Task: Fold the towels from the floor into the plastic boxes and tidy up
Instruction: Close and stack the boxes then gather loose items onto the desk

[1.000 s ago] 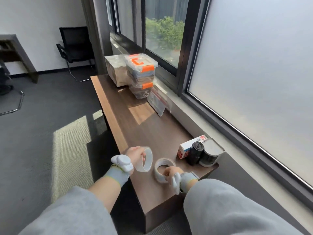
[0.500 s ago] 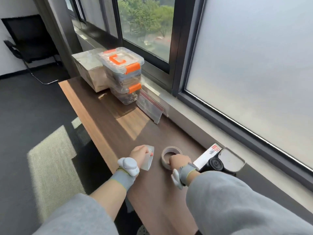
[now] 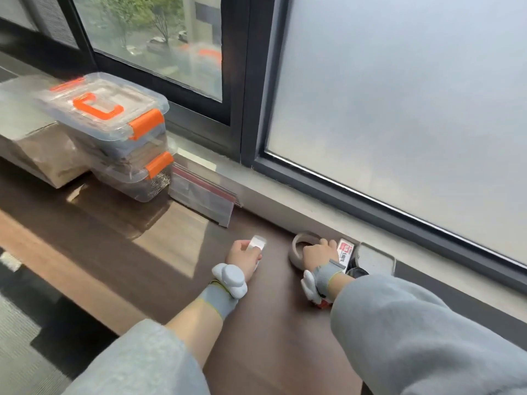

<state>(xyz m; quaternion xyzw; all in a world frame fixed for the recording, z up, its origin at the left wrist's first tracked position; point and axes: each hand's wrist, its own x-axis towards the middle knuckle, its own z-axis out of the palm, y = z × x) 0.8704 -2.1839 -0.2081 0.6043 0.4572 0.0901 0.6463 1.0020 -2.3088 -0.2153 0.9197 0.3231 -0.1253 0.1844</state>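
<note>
The left hand [image 3: 243, 256] has its grip closed round a clear tape roll [image 3: 257, 242], held on edge just above the desk [image 3: 137, 232]. The right hand [image 3: 317, 252] has its grip curled over the rim of a beige tape roll [image 3: 298, 248] lying flat. The plastic boxes [image 3: 114, 129] stand stacked and lidded well to the left by the window, with what looks like folded cloth inside. So this step is probably the tidying. It would go best if both rolls were set side by side against the sill, flat so neither rolls off. They should not knock the red-and-white carton [image 3: 345, 250] touching the right fingers, or the grey tub [image 3: 376, 262] beyond.
</note>
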